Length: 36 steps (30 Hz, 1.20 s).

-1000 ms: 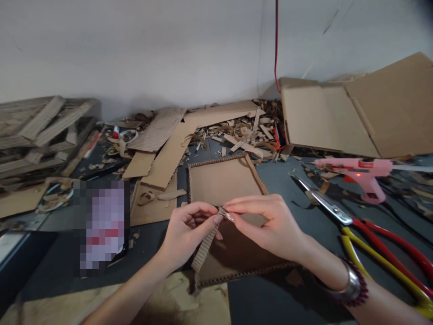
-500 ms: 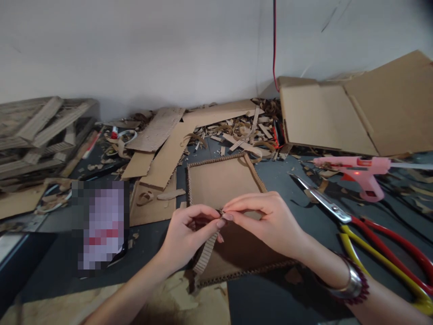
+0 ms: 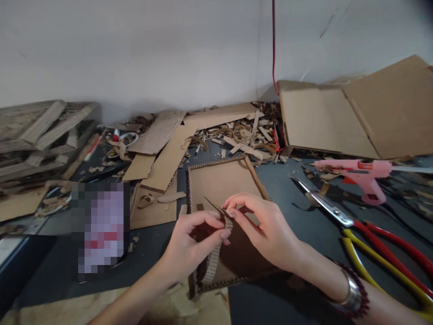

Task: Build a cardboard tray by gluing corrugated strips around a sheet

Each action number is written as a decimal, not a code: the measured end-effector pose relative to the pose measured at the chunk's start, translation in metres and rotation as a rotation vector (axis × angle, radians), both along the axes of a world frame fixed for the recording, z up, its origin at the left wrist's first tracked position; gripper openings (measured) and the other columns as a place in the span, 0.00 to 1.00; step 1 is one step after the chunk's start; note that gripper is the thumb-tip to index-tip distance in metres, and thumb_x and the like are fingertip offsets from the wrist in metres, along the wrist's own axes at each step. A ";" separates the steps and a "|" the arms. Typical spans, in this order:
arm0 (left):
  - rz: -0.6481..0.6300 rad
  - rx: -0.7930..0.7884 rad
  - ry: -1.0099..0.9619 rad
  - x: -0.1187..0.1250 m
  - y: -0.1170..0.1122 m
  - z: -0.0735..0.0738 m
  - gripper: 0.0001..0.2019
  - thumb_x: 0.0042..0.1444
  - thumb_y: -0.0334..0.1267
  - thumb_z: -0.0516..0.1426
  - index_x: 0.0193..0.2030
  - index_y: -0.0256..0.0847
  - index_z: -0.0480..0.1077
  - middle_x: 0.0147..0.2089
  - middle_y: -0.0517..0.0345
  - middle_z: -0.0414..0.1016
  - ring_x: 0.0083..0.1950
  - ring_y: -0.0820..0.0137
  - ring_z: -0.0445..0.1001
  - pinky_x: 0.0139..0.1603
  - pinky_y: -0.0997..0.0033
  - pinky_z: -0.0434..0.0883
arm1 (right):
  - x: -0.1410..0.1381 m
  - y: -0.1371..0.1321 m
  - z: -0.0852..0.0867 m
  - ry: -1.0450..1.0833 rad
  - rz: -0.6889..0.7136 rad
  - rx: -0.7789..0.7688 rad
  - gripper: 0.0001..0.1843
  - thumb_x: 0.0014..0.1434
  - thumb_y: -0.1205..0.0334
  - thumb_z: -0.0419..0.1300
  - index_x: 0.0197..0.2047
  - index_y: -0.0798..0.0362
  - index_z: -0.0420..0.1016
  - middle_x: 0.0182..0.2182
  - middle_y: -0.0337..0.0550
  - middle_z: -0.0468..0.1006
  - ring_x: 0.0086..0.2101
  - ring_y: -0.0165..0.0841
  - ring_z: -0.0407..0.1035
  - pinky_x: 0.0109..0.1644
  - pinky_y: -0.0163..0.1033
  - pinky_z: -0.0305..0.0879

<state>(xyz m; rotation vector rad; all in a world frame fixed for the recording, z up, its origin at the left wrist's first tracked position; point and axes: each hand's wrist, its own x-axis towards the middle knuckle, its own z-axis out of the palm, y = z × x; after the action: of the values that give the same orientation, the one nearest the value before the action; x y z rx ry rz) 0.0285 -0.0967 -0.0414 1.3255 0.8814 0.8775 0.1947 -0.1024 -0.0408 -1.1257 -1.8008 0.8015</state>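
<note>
My left hand (image 3: 194,243) pinches a narrow strip of corrugated cardboard (image 3: 212,266) between thumb and fingers. The strip hangs below that hand with its ridges showing. Its upper part bends, and a thin dark end sticks up to the left. At the bend, my right hand (image 3: 262,225) grips the strip between thumb and forefinger, close to the left fingertips. Both hands hover over a flat cardboard panel (image 3: 219,178) edged with a raised corrugated border. Its lower middle is shaded and partly covered by my hands.
To the right lie scissors (image 3: 333,214) with red and yellow handles and a pink glue gun (image 3: 367,174). An unfolded cardboard box (image 3: 331,117) stands behind them. Scraps and cardboard pieces (image 3: 169,158) cover the back. A blurred-out object (image 3: 104,230) lies at left.
The strip's thin end now sticks up, where before it was hidden between my fingertips. My right hand has shifted slightly, and more of the bent strip shows between the hands.
</note>
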 end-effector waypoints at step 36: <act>-0.051 0.159 0.187 -0.002 0.003 0.001 0.07 0.51 0.32 0.57 0.23 0.37 0.68 0.24 0.59 0.72 0.25 0.74 0.71 0.27 0.78 0.66 | -0.001 -0.001 0.005 0.108 0.139 -0.129 0.07 0.59 0.72 0.50 0.30 0.53 0.63 0.33 0.39 0.66 0.35 0.26 0.64 0.40 0.31 0.62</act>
<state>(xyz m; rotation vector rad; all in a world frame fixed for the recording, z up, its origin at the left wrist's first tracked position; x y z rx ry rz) 0.0269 -0.0940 -0.0405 1.5812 0.9328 0.8059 0.1937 -0.1039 -0.0355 -1.0258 -1.7722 1.0538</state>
